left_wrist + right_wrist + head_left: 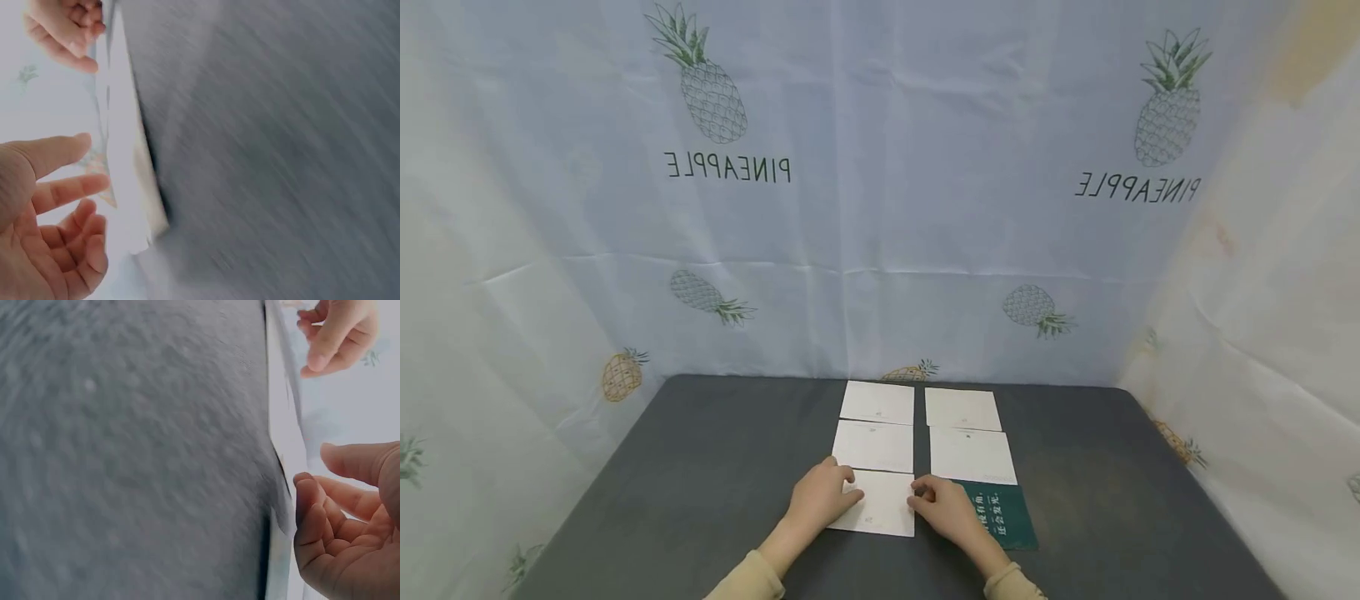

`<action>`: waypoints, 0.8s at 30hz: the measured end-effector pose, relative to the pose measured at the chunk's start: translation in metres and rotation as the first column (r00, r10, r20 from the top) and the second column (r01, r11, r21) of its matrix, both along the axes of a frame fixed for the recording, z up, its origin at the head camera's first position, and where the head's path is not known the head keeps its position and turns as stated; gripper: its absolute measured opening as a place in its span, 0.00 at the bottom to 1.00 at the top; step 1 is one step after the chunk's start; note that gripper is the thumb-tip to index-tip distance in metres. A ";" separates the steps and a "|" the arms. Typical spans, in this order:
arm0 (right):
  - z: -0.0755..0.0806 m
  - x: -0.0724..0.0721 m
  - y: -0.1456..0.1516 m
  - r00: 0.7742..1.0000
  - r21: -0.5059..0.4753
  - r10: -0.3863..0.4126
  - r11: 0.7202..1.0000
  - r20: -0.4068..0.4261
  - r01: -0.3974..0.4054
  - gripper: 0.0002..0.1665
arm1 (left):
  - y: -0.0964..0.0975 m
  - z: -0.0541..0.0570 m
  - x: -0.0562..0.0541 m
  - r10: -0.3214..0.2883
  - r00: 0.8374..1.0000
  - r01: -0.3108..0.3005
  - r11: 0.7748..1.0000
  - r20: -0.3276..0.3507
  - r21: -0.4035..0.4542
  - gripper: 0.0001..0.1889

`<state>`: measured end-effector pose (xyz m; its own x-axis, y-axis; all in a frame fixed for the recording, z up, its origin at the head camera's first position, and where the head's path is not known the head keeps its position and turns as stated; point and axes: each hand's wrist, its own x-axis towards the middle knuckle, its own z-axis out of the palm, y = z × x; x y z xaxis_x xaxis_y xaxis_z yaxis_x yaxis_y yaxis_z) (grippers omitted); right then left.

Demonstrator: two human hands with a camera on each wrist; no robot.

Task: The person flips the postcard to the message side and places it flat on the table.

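Several white cards lie in two columns on the dark grey table (715, 467). My left hand (838, 493) rests its fingertips on the left part of the nearest white card (886, 507). At that card's right edge my right hand (927, 497) touches it, covering part of a green card (1009, 515) with white print. In the left wrist view my left hand (56, 212) has relaxed fingers with nothing between them, beside the card's edge (128, 162). The right wrist view shows my right hand (347, 519) loosely curled and holding nothing, next to the card's edge (284, 431).
Other white cards lie beyond: two on the left (874, 446) (877, 402) and two on the right (972, 455) (962, 408). A pineapple-print cloth (880, 208) walls the table on three sides. Bare tabletop extends left and right of the cards.
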<state>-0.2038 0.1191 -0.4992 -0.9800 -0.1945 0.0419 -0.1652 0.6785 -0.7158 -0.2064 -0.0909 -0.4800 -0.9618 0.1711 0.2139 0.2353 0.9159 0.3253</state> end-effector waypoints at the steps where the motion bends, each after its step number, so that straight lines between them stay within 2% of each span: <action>1: 0.001 0.000 0.003 1.000 -0.004 -0.014 1.000 -0.008 0.014 0.14 | 0.004 0.002 -0.001 -0.017 1.000 0.017 1.000 0.003 0.016 0.11; 7: 0.018 0.000 0.028 0.997 -0.042 -0.080 0.996 0.011 0.080 0.15 | 0.033 0.013 0.000 -0.087 0.996 0.085 0.989 0.009 0.123 0.13; 10: 0.024 0.001 0.044 0.990 -0.026 -0.138 0.990 0.019 0.138 0.17 | 0.049 0.014 0.001 -0.117 0.993 0.116 0.980 -0.004 0.162 0.13; 16: 0.031 0.007 0.082 0.972 0.082 -0.232 0.970 0.016 0.230 0.23 | 0.076 0.005 0.008 -0.170 0.985 0.158 0.956 0.027 0.248 0.19; 21: 0.031 0.012 0.110 0.964 0.171 -0.258 0.955 0.062 0.244 0.30 | 0.091 -0.005 0.013 -0.223 0.973 0.196 0.933 0.059 0.301 0.24; 24: 0.029 0.015 0.119 0.958 0.202 -0.259 0.952 0.120 0.231 0.34 | 0.096 -0.010 0.018 -0.266 0.959 0.213 0.903 0.096 0.372 0.26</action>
<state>-0.1892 0.2385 -0.4699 -0.9913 0.0614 -0.1164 0.1179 0.8068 -0.5789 -0.1886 0.0055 -0.4898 -0.9257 0.3383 0.1691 0.3607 0.6551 0.6639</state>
